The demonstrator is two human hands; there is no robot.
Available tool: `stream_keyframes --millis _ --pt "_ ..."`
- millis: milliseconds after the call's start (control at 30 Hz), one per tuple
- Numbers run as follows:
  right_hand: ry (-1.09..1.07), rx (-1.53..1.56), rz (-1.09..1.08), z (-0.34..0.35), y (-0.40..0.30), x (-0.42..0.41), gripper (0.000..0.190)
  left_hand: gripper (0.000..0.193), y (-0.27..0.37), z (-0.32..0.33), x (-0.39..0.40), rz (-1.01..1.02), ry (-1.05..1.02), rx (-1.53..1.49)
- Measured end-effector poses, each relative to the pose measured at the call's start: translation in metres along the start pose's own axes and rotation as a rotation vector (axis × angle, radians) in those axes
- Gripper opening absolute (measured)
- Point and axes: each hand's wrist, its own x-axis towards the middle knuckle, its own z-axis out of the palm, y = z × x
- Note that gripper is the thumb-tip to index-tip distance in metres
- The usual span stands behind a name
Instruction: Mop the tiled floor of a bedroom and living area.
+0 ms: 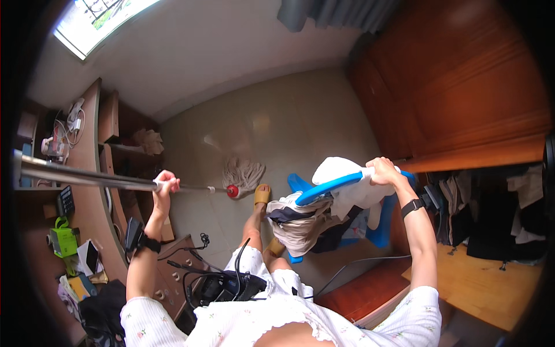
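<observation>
My left hand [163,184] is closed around the metal handle of a string mop [245,173], whose pale strands lie on the tiled floor by a red socket. To the right, my right hand [383,171] grips the top rail of a blue plastic chair [329,187], together with a white cloth [340,171] draped over it. Beige and dark clothes [299,221] are heaped on the chair, hiding much of its seat. A yellow slipper [262,195] on one foot is near the mop head.
A desk with shelves [82,152] and drawers stands at the left, with a calculator [66,201] and a green box [65,240]. Wooden wardrobe doors [459,95] and hanging clothes [459,195] are at the right. A grey cable [362,260] runs behind the chair, near a reddish wooden surface [360,290].
</observation>
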Motion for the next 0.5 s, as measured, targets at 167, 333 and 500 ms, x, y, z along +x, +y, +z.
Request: stream_keyframes --millis 167,333,500 --pt "-0.011 -0.053 -0.091 -0.057 -0.017 0.098 0.026 0.012 0.006 -0.011 0.031 -0.044 0.044 -0.038" --pt "-0.059 -0.197 -0.143 -0.103 -0.013 0.206 0.029 0.012 0.006 -0.008 0.056 -0.129 0.111 -0.028" --pt "0.027 -0.232 -0.122 -0.110 0.025 0.324 0.033 0.014 -0.004 0.003 0.076 -0.216 0.139 -0.008"
